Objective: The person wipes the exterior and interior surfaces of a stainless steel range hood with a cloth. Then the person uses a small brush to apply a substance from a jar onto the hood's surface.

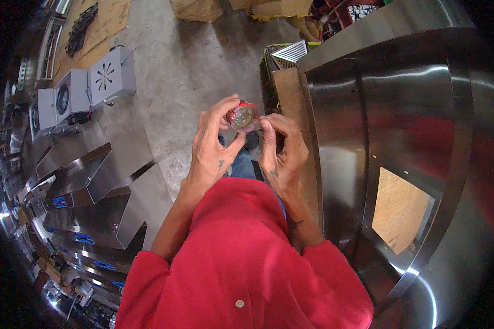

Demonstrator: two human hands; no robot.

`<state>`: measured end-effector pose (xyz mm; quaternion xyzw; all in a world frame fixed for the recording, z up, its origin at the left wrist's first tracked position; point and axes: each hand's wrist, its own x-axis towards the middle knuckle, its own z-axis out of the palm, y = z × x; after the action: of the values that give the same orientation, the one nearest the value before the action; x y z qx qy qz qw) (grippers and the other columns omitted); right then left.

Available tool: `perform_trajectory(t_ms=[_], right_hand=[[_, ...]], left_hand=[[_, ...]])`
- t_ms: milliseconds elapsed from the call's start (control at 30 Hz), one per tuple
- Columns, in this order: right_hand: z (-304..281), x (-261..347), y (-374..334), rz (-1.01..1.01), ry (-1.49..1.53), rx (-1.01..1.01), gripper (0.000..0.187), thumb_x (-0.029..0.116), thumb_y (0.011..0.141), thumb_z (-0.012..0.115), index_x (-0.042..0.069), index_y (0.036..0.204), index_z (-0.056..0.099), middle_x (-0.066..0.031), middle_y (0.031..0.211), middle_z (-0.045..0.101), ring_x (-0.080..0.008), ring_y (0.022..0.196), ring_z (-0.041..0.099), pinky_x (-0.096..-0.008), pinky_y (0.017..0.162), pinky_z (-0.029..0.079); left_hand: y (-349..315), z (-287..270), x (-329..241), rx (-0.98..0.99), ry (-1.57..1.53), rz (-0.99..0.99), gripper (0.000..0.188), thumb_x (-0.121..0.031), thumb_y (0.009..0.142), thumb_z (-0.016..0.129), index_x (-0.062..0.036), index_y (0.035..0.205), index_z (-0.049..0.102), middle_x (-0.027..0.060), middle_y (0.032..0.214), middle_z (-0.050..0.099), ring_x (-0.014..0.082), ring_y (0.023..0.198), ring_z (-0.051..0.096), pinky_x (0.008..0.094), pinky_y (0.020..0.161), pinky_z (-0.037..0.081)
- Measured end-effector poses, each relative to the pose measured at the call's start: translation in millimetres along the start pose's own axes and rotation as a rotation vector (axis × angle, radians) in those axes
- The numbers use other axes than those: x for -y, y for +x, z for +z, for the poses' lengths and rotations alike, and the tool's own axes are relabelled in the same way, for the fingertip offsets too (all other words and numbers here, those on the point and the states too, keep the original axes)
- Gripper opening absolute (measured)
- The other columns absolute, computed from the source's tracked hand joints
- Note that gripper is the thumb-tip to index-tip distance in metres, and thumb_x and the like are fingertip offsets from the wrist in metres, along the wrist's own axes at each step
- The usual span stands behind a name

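Note:
A small round clear container (243,117) with red on its rim and side is held up in front of me, at the middle of the view. My left hand (209,143) grips it from the left, thumb below and fingers curled around the upper edge. Something dull and yellowish shows inside. My right hand (285,147) is at the container's right edge, with thumb and forefinger pinched together. A thin dark sliver runs from that pinch toward the container's inside, too small to name. Both hands are above the concrete floor, in front of my legs.
On my right stands a large stainless steel housing (335,126) with a square cutout. Beside it, a green-edged crate holds a metal grille (291,51). Grey fan boxes (111,78) and bent steel sheets (111,170) lie to the left; brown wrapping (196,9) is ahead.

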<state>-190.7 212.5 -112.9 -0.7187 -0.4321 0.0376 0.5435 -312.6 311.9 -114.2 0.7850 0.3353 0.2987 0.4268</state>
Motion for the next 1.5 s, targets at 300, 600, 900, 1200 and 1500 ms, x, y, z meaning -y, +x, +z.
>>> perform_trajectory(t_ms=[300,600,900,1200,1500], right_hand=[[-12.6,-10.0,-0.9,0.079,0.136,-0.149,0.011,0.006,0.11,0.06,0.003,0.116,0.051,-0.0176,0.109,0.07,-0.0147,0.079,0.063,-0.0269,0.07,0.052],[-6.9,-155.4,19.9,0.418,0.159,-0.529,0.021,0.022,0.112,0.062,0.003,0.116,0.054,-0.0096,0.107,0.072,-0.012,0.075,0.061,-0.0265,0.069,0.05],[17.2,-271.5,27.5,0.414,0.3,-0.622,0.032,0.025,0.107,0.068,0.0,0.119,0.054,-0.0142,0.101,0.071,-0.0228,0.085,0.068,-0.036,0.081,0.057],[11.7,-238.7,5.3,0.435,0.267,-0.519,0.024,0.022,0.112,0.063,-0.001,0.118,0.058,-0.0131,0.106,0.072,-0.0193,0.085,0.072,-0.0319,0.078,0.058],[29.6,-211.8,0.0,0.45,0.294,-0.718,0.025,0.022,0.111,0.064,0.0,0.118,0.056,-0.0116,0.102,0.072,-0.0166,0.086,0.069,-0.028,0.078,0.058]], left_hand=[[4.1,5.5,3.3,0.048,0.003,-0.071,0.068,0.004,0.082,0.084,-0.0078,0.145,0.061,0.0117,0.139,0.069,0.0184,0.101,0.069,0.0328,0.091,0.058],[-0.6,4.1,11.3,0.044,-0.053,-0.159,0.067,0.002,0.082,0.083,-0.01,0.144,0.063,0.0083,0.124,0.068,0.0188,0.095,0.063,0.0338,0.089,0.057],[-18.5,-2.8,27.4,0.039,-0.034,-0.234,0.065,0.002,0.084,0.083,-0.0061,0.144,0.061,0.011,0.125,0.07,0.0186,0.096,0.068,0.0335,0.088,0.058],[-19.8,10.3,44.2,0.02,-0.082,-0.286,0.064,0.0,0.086,0.085,-0.0048,0.144,0.06,0.0116,0.128,0.071,0.017,0.094,0.068,0.0333,0.087,0.058],[-4.9,-0.8,77.7,0.138,-0.177,-0.322,0.064,-0.004,0.087,0.086,-0.0047,0.144,0.058,0.0096,0.128,0.071,0.0167,0.096,0.066,0.0328,0.087,0.057]])
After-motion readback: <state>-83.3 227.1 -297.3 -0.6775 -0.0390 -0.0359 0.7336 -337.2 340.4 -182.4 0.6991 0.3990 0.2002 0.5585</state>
